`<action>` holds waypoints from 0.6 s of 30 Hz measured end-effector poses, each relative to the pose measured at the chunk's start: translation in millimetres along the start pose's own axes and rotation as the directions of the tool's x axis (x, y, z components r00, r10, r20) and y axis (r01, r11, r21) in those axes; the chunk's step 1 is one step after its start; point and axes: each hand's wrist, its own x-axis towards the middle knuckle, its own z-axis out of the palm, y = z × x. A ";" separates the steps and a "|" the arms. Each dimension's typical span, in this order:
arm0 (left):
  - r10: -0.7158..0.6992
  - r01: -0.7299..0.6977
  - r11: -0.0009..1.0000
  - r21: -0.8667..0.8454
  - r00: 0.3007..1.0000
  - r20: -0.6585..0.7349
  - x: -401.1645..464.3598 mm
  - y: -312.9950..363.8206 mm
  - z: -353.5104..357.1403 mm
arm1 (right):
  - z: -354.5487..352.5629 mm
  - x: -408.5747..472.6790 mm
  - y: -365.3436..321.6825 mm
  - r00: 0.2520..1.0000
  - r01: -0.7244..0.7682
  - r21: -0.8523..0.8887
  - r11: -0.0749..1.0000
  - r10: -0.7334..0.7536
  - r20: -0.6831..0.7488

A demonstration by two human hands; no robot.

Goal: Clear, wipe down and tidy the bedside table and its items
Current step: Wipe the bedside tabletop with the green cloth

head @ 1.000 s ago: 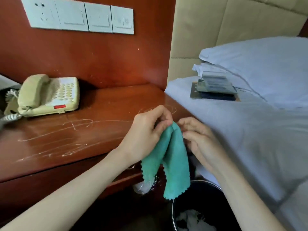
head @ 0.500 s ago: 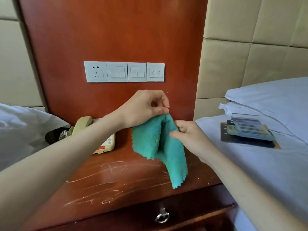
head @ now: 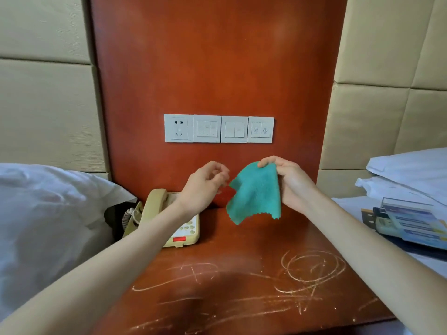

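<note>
A red-brown wood panel (head: 217,68) bears white switches (head: 219,128); padded beige wall (head: 43,93) either side; white pillows (head: 411,170) right.

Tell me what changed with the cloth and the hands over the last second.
The left hand let go of the green cloth; both hands pinched it before, and now only the right hand holds it by its top edge, hanging above the bedside table. The telephone stayed put, and the scribbles remain.

Left hand (head: 205,187) released cloth (head: 255,193)
</note>
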 end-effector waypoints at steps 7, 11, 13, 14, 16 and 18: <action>-0.253 0.325 0.915 -0.238 0.923 0.290 5.2 -25.7 16.6 | 1.3 3.8 9.2 0.982 -0.172 0.172 0.970 0.154 0.114; -0.299 0.434 0.844 -0.313 0.868 0.398 8.9 -31.2 19.4 | 3.1 0.3 17.7 0.983 -0.148 0.220 0.964 0.120 0.137; -0.228 0.391 0.855 -0.341 0.874 0.429 11.4 -35.2 19.2 | 1.4 -1.2 21.5 0.984 -0.127 0.233 0.964 0.092 0.155; -0.203 0.370 0.854 -0.366 0.885 0.420 12.3 -36.4 18.8 | -0.1 -1.6 23.0 0.984 -0.117 0.230 0.966 0.081 0.159; -0.178 0.334 0.844 -0.419 0.913 0.368 16.1 -36.9 17.4 | -4.3 -2.3 24.5 0.985 -0.104 0.210 0.972 0.072 0.154; -0.158 0.297 0.837 -0.460 0.935 0.317 20.9 -35.1 14.6 | -9.7 -3.9 25.2 0.987 -0.116 0.158 0.981 0.095 0.132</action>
